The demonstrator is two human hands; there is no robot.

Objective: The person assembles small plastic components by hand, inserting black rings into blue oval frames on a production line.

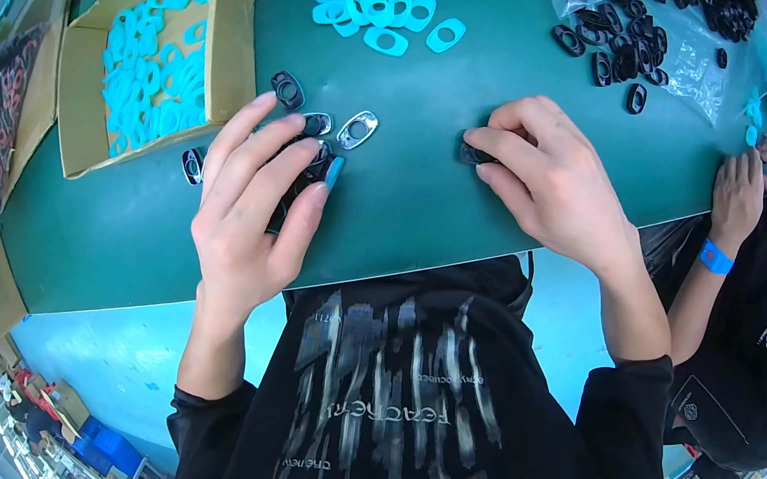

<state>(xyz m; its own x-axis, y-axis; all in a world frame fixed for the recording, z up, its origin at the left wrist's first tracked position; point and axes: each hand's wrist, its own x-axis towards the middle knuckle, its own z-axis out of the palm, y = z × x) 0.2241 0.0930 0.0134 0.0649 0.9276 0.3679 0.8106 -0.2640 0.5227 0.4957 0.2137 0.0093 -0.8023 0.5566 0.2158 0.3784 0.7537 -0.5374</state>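
My left hand (253, 202) lies spread over a small group of black oval parts, fingers apart, partly hiding them. A black oval part (288, 91) sits just beyond its fingertips, and a shiny silver-rimmed oval ring (358, 131) lies to the right of them. One turquoise edge (334, 173) shows beside the index finger. Further right, my right hand (557, 172) pinches a black oval part (474, 153) between thumb and fingers at the table surface; most of that part is covered by the fingers. Another black oval part (192, 166) lies left of my left hand.
A cardboard box (229, 21) of turquoise oval rings stands at left. Several turquoise rings (386, 41) lie on the green table (428, 217) at the back. Black oval parts (629, 47) spill from clear bags at the back right. A co-worker's hands (741, 193) are at the right edge.
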